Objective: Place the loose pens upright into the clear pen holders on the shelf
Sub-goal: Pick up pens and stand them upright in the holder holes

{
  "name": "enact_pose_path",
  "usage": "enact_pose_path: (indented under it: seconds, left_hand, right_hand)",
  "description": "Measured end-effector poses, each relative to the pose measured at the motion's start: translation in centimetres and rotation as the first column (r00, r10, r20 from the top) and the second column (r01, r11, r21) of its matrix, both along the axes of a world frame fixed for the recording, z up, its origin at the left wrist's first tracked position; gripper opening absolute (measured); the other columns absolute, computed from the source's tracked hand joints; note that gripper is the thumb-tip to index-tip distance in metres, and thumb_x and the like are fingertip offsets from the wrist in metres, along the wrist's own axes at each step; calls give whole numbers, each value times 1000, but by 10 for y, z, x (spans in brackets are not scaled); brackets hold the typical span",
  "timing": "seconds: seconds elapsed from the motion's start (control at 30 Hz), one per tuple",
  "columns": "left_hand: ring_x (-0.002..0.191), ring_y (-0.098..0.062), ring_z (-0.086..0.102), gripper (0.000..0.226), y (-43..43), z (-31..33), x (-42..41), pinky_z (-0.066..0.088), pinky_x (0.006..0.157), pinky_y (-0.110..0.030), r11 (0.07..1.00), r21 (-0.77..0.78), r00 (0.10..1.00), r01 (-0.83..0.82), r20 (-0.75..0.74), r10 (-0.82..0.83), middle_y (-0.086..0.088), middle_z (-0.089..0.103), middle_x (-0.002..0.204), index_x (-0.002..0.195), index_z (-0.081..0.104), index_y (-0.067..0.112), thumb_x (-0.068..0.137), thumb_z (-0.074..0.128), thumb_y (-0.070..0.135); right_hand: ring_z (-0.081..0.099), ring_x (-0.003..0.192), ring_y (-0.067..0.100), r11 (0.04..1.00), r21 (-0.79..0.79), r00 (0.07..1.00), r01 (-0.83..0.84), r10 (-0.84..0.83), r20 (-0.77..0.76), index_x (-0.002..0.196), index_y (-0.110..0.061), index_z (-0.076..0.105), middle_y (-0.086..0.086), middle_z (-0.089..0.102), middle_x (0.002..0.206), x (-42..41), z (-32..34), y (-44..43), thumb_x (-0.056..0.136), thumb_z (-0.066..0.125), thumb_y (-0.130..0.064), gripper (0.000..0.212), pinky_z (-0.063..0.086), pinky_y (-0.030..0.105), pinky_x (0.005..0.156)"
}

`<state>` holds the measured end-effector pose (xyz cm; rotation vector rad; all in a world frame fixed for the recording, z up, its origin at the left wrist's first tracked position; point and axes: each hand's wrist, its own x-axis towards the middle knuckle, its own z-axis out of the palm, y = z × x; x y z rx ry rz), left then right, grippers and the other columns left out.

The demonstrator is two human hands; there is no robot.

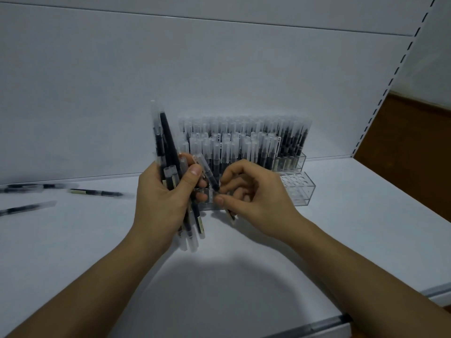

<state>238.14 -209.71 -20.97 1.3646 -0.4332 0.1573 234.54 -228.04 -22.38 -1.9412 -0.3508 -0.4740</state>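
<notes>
A white shelf [244, 276] fills the lower half of the frame, with a grey strip [327, 325] along its front edge at the lower right. Behind it rises a plain white back panel [170, 69]. A slotted upright [390, 76] runs diagonally down the right side, and a brown wall [415, 142] shows past it at the far right.

At the centre, against the back panel, stand the clear pen holders [290, 162], stepped in tiers. The rear tiers are packed with upright pens [244, 137], dark-barrelled with frosted caps. The front holder [296, 189], right of centre, shows rows of open holes with no pens in them; its left part is hidden behind the hands.

The left hand [161, 193], at centre left, is curled round a bundle of pens [166, 137], which stick up above the fingers and hang below the palm. The right hand [253, 191], just beside it, pinches a single pen [207, 174] between thumb and fingertips; this pen is tilted, its capped end up and to the left, in front of the holders.

Loose pens lie flat on the shelf at the left edge of the frame: one near the left hand [95, 192], one lower [26, 209], and blurred ones further back [36, 186].
</notes>
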Motion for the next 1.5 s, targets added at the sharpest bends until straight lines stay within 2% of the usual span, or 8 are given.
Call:
enact_pose_path:
  seconds: [0.1, 0.3, 0.37, 0.57, 0.77, 1.07, 1.23, 1.5]
  left_hand:
    - [75, -19, 71, 16, -1, -1, 0, 61, 70, -31, 999, 48, 998, -22, 64, 19, -2, 70, 79, 109, 63, 7, 95, 63, 14]
    - [68, -16, 67, 14, -4, -4, -6, 55, 67, -20, 997, 63, 989, -41, 147, 31, 0, 66, 78, 109, 62, 7, 97, 58, 13]
    - [68, -16, 66, 13, -4, -7, -7, 55, 67, -19, 996, 82, 990, -27, 143, 15, 0, 66, 77, 109, 62, 8, 96, 59, 10]
    - [71, -15, 64, 13, -8, -20, -6, 56, 69, -23, 998, 60, 999, 10, 44, -13, -2, 67, 80, 105, 64, 7, 95, 60, 0]
    - [70, -14, 66, 18, -10, -30, -8, 56, 66, -22, 984, 172, 998, 42, 33, -49, 4, 68, 76, 97, 63, 19, 95, 61, 1]
    - [69, -16, 68, 9, -8, -37, -1, 54, 64, -20, 957, 291, 999, -2, 42, -11, -7, 69, 75, 87, 65, 14, 95, 63, 10]
    - [70, -29, 67, 9, -9, -38, 2, 61, 69, -48, 961, 278, 1000, -1, 25, -7, -10, 66, 76, 91, 64, 15, 99, 59, 17]
    - [69, -29, 66, 8, -11, -34, -5, 59, 70, -60, 973, 183, 989, 143, 13, -148, -8, 71, 87, 102, 57, 16, 101, 53, 10]
  right_hand:
    - [64, 67, 27, 1000, 11, 1000, -7, 7, 22, 107, -20, 65, 2, 71, 86, 1, 2, -6, 84, 84, -9, 32, 55, 36, 60]
    - [63, 82, 15, 996, 59, 980, 73, -82, 181, 118, -19, 63, -3, 64, 89, 0, 16, -29, 90, 74, -4, 33, 56, 34, 71]
    - [66, 82, 22, 989, 98, 968, 111, -130, 212, 119, -12, 63, 0, 66, 88, 1, 20, -37, 92, 72, -4, 29, 58, 43, 70]
    - [70, 86, 30, 955, 170, 927, 244, -281, 250, 115, -9, 61, 15, 69, 90, 3, 26, -57, 96, 70, -8, 22, 59, 39, 69]
    - [76, 90, 23, 921, 138, 894, 364, -387, 226, 111, -12, 65, 8, 76, 90, 7, 23, -67, 93, 75, -13, 21, 60, 55, 73]
    - [70, 74, 10, 900, -19, 871, 435, -415, 263, 105, -20, 68, -4, 71, 82, 5, 21, -60, 87, 81, -13, 23, 56, 17, 70]
    - [67, 66, 8, 865, -135, 852, 483, -428, 302, 99, -23, 66, -11, 68, 80, 2, 20, -56, 85, 82, -12, 24, 56, 14, 67]
    - [68, 70, 6, 804, -271, 841, 529, -455, 293, 93, -19, 71, -13, 70, 74, 1, 22, -56, 82, 85, -19, 19, 57, 15, 69]
